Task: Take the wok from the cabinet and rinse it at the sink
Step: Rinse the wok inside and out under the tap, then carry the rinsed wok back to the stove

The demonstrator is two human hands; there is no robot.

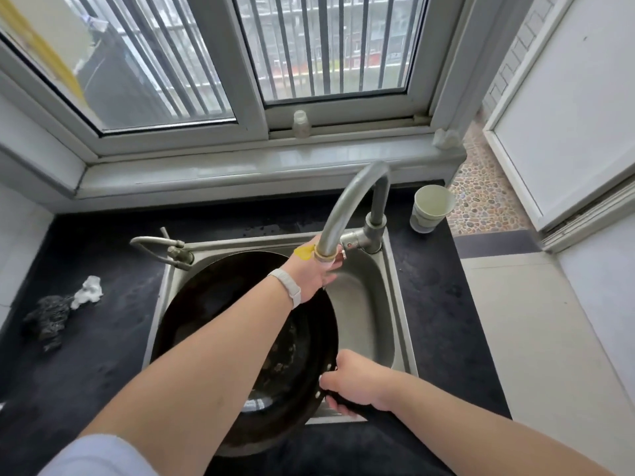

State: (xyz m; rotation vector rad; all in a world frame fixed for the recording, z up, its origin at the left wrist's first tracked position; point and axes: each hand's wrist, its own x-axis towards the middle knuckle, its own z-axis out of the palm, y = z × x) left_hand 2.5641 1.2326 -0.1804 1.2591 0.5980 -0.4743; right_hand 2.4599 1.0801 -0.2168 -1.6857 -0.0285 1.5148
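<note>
head view. the wok is lying tilted in the sink, its near rim overhanging the sink's front edge and the counter. the right hand is clenching the wok's handle at the near right rim. the left hand is reaching across the wok and closing around the spout end of the faucet, fingers wrapped at the outlet. whether water is running cannot be told from this view.

step in hand, as judged: the wok is already out of the cabinet and the rinse is being set up; the spout is being aimed. the spout outlet is sitting over the bare right part of the basin, just beyond the wok's far rim, so the next move is calling for swinging the spout left over the wok, or sliding the wok right beneath it, then opening the valve if it is shut.

edges and room: the wok is filling most of the basin, leaving open room only on the right. a second, smaller tap is standing at the sink's rear left corner, close to the wok's far rim. a paper cup is standing on the counter just behind and right of the faucet base. a dark scrubber and a white wad are lying on the left counter, well apart from the sink.
</note>
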